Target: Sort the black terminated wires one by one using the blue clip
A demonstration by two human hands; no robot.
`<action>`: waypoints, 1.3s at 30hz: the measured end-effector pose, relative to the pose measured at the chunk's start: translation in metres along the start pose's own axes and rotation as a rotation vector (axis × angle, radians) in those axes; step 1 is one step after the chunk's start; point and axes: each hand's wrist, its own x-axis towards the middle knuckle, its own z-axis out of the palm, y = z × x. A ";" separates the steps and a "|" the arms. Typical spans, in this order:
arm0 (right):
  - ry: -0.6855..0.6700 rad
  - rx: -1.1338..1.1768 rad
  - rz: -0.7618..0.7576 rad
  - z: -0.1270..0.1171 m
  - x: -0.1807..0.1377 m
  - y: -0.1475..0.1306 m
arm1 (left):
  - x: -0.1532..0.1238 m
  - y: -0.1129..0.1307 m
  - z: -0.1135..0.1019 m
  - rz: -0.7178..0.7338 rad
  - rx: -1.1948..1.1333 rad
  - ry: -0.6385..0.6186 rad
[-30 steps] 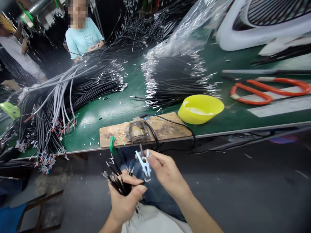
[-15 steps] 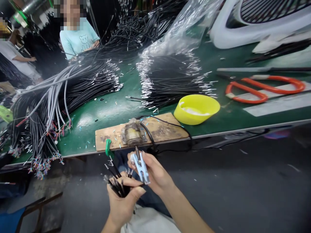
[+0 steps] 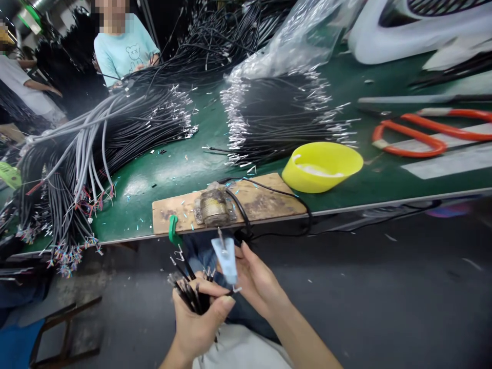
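Note:
My left hand (image 3: 202,320) is closed around a bundle of black cables (image 3: 188,294) with stripped ends. One cable's end (image 3: 235,290) sticks out between its thumb and index finger, showing pale wires. Just above that end is a light blue clip (image 3: 226,261), slightly blurred, on the thin shaft of a small motor (image 3: 215,207). My right hand (image 3: 259,282) is beside the clip on its right, fingers stretched and apart, holding nothing I can see. Part of its fingers is hidden behind the clip.
The motor sits on a wooden board (image 3: 265,197) with a green clamp (image 3: 173,230) at the table edge. A yellow dish (image 3: 323,177), orange-handled scissors (image 3: 415,148) and stacked black cables (image 3: 284,110) lie beyond. A person (image 3: 125,48) is across the table.
My right hand's fingers have loosened and drawn back to the right of the clip. The clip has turned and looks blurred. The view has shifted slightly; my left hand keeps its cables.

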 end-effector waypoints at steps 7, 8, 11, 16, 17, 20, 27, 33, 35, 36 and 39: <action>0.107 -0.472 -0.277 -0.020 -0.024 0.003 | -0.009 -0.010 -0.001 -0.187 -0.070 0.013; 0.129 -0.543 -0.323 -0.021 -0.026 0.003 | -0.011 -0.014 -0.001 -0.240 -0.092 -0.013; 0.111 -0.748 -0.485 -0.021 -0.033 0.002 | -0.018 -0.027 -0.002 -0.403 -0.175 -0.104; -0.190 -1.082 -0.660 -0.013 -0.041 0.003 | -0.033 -0.046 0.007 -0.554 -0.237 -0.008; -0.227 -1.124 -0.647 -0.011 -0.042 0.004 | -0.036 -0.047 0.010 -0.579 -0.241 0.016; -0.265 -1.174 -0.586 -0.012 -0.043 0.010 | -0.041 -0.041 0.018 -0.641 -0.243 0.038; -0.275 -1.106 -0.579 -0.021 -0.046 0.015 | -0.046 -0.026 0.024 -0.735 -0.438 0.087; -0.115 -0.887 -0.553 -0.018 -0.046 0.013 | -0.043 -0.032 0.021 -0.633 -0.500 0.088; -0.044 -0.806 -0.544 -0.018 -0.045 0.012 | -0.039 -0.030 0.020 -0.586 -0.544 0.052; -0.029 -0.791 -0.548 -0.017 -0.044 0.011 | -0.037 -0.029 0.020 -0.561 -0.552 0.041; -0.018 -0.853 -0.629 -0.013 -0.044 0.009 | -0.032 -0.024 0.021 -0.522 -0.532 0.030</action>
